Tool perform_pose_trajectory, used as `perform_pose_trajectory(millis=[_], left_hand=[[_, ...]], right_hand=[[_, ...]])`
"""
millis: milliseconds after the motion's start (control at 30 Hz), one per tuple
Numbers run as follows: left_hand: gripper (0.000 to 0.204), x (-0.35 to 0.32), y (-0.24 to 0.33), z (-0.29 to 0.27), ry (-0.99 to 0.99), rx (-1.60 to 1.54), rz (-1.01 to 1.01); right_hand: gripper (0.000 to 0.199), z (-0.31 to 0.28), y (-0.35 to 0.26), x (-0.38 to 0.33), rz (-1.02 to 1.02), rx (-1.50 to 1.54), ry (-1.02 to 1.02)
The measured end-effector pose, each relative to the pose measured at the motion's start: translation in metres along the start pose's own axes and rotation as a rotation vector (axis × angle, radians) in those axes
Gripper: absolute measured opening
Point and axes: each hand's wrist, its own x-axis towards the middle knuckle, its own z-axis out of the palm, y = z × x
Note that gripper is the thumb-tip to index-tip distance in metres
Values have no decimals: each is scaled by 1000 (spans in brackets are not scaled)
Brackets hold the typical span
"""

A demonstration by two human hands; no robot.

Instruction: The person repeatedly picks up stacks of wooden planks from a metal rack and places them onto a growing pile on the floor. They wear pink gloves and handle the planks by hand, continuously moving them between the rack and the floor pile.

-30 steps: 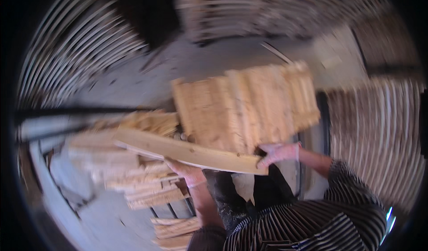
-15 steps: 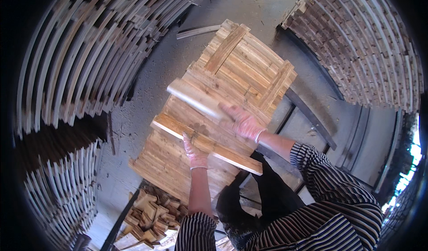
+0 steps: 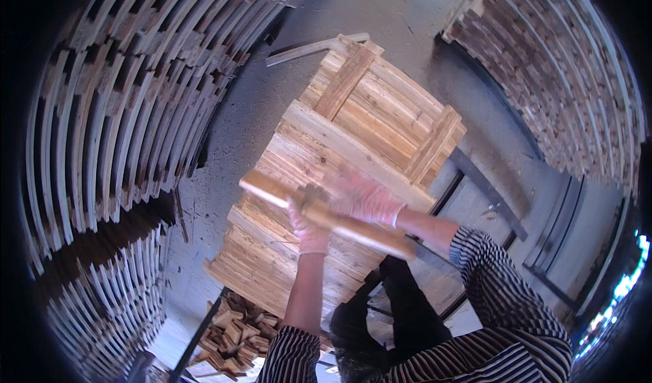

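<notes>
A narrow wooden board point(image 3: 363, 235) lies slantwise above a stack of boards point(image 3: 288, 148), blurred by motion. My left hand point(image 3: 310, 233), in a pinkish glove, grips the board near its middle from the near side. A darker brown patch shows on the board beside the left fingertips. My right hand point(image 3: 367, 199), gloved alike, is just beyond the same board, over the stack. Its fingers are smeared, so whether they touch the board or the stack cannot be made out.
Two crosspieces point(image 3: 346, 80) lie across the stack's far end. Tall piles of slats stand on the left point(image 3: 129, 104) and right point(image 3: 543, 70). Short wood offcuts point(image 3: 234, 332) fill a heap below the stack. A dark metal bar point(image 3: 489, 193) runs along the right side.
The blurred board beside my right hand now lies flat on the stack. My right hand has come nearer the board in my left hand. That board has shifted slightly right.
</notes>
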Motion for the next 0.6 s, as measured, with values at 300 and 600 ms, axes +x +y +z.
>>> perform_pose_trajectory(millis=[300, 600], left_hand=[[140, -5, -34, 46, -424, -3731, 152], [134, -9, -27, 47, -442, -3805, 289]], right_hand=[[70, -68, 124, 47, 303, -197, 94], [57, 23, 144, 45, 166, -307, 202]])
